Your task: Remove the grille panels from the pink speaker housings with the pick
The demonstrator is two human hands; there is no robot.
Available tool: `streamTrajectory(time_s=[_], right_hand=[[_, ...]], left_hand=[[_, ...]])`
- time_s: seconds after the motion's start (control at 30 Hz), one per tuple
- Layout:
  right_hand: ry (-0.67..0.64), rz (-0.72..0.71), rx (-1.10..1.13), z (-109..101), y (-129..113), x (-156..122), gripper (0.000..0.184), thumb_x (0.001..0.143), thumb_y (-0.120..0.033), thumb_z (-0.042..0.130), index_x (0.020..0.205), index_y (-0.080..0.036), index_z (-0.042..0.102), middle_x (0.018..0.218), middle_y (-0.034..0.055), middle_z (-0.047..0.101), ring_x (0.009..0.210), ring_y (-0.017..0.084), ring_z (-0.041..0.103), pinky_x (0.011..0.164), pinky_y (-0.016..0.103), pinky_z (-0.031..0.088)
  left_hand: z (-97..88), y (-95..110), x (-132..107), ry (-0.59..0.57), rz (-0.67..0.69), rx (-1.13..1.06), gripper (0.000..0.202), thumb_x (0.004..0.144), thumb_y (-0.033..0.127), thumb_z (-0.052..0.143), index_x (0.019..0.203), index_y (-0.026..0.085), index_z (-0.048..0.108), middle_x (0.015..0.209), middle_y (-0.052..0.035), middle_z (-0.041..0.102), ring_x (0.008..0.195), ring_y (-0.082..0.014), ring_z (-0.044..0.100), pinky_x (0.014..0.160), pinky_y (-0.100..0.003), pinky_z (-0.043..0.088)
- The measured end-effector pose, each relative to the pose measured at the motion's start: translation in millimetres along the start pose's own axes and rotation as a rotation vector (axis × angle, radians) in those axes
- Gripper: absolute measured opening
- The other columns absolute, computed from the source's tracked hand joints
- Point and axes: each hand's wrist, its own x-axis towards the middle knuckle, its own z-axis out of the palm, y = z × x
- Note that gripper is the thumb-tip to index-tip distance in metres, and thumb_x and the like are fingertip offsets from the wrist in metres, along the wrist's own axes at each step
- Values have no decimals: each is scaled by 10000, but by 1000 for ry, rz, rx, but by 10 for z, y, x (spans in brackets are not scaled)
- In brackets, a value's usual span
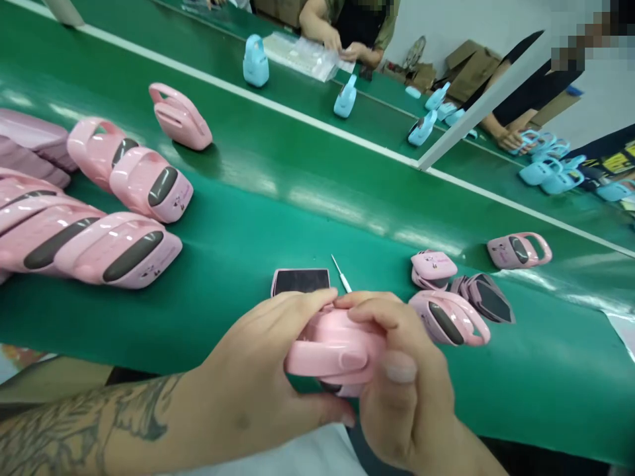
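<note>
Between my two hands sits a pink plastic housing with a loop handle [327,357], close to the bench's near edge. My left hand [262,350] wraps its left side, thumb below and fingers over the far side. On the other side, my right hand [414,383] is closed round it, fingers on top and thumb pressed near. Part of a dark window shows underneath; the rest is hidden. Just beyond my hands lie a dark flat panel with a pink rim [300,280] and a thin screwdriver with a white handle [342,276].
Several pink housings [133,251] are grouped at left; another pink housing [181,118] stands farther back. At right lie small pink covers [434,266], dark panels [489,301] and more housings [449,320]. Blue housings [256,63] line the far strip, where other people work. A white post [476,106] rises behind.
</note>
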Motion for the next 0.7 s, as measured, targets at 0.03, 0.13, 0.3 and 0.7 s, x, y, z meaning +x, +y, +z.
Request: streamTrajectory(time_s=[0.03,0.13,0.3,0.7], right_hand=[[-23,32,16,-3,25,-124,338,1144,-505,475,1347,-374,711,1266,80,772,1179,316,726,1033,514,563],[-15,204,134,41,236,-434,343,1158,-433,446,1395,-388,691,1394,58,727,1343,296,658,1168,495,507],[-173,547,431,151,587,-818,581,1103,-523,588,1652,-363,493,1749,58,478,1594,334,472,1302,523,427],[-372,566,314,215,592,-828,910,992,-493,788,1728,-342,275,1821,93,301,1665,350,359,1350,594,368]], left_hand=[[61,-17,-98,4,-20,-15,1017,581,562,1055,1500,389,654,1278,-67,831,1064,-389,820,941,-498,689],[158,-177,-317,-1,-162,-59,784,618,505,1039,1338,357,769,1193,-49,864,958,-354,842,848,-462,705],[175,-445,-494,-27,-382,-107,712,634,551,1010,1274,303,822,1093,-69,882,854,-337,841,718,-425,696],[57,-365,-534,-283,-551,8,795,730,476,925,1453,288,655,1397,-77,762,1190,-356,760,1010,-504,638]])
